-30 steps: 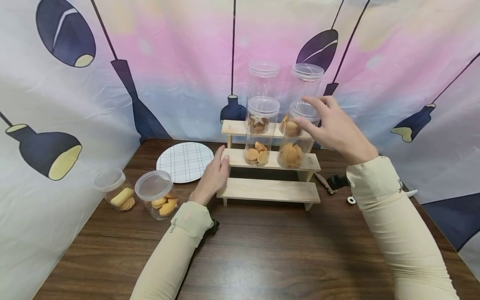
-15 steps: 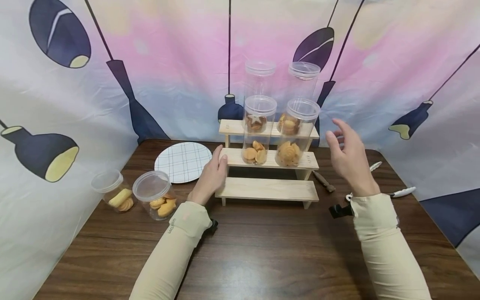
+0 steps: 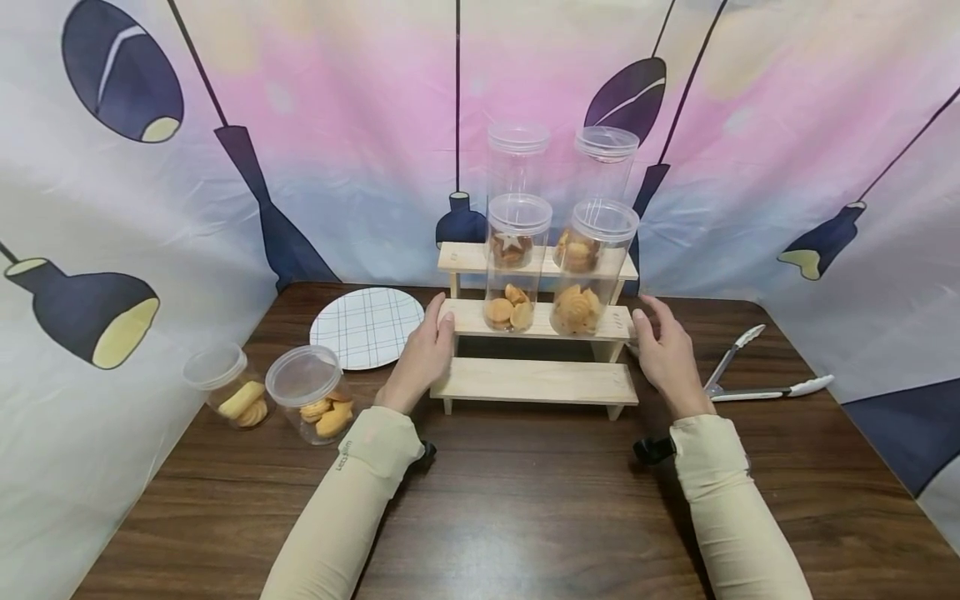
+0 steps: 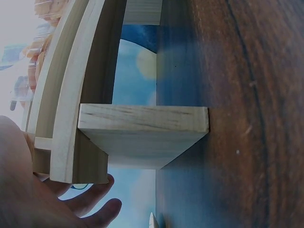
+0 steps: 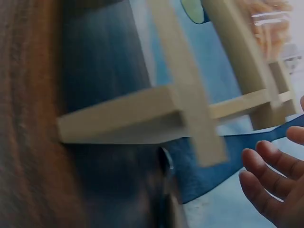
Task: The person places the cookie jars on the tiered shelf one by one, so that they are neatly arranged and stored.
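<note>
A three-step wooden display stand point(image 3: 536, 380) carries two clear cookie jars on its middle step: the left jar point(image 3: 512, 310) and the right jar point(image 3: 577, 310). Behind them, two more lidded jars stand on the top step, a left one point(image 3: 517, 158) and a right one point(image 3: 606, 167). My left hand point(image 3: 422, 358) rests against the stand's left end, its fingers loosely bent around the step ends in the left wrist view. Beside the right end is my right hand point(image 3: 666, 358), fingers relaxed; the right wrist view shows its fingertips point(image 5: 251, 159) apart from the wood.
Two cookie jars stand at the left of the table: a narrow jar point(image 3: 228, 387) and a wider jar point(image 3: 311, 396). Behind them lies a round checked plate point(image 3: 367, 327). Spread tongs point(image 3: 750, 393) lie at the right. A printed curtain point(image 3: 360, 167) hangs behind.
My right hand has moved from the right middle-step jar, out to the right, then down and in beside the stand's right end. My left hand stays at the left end.
</note>
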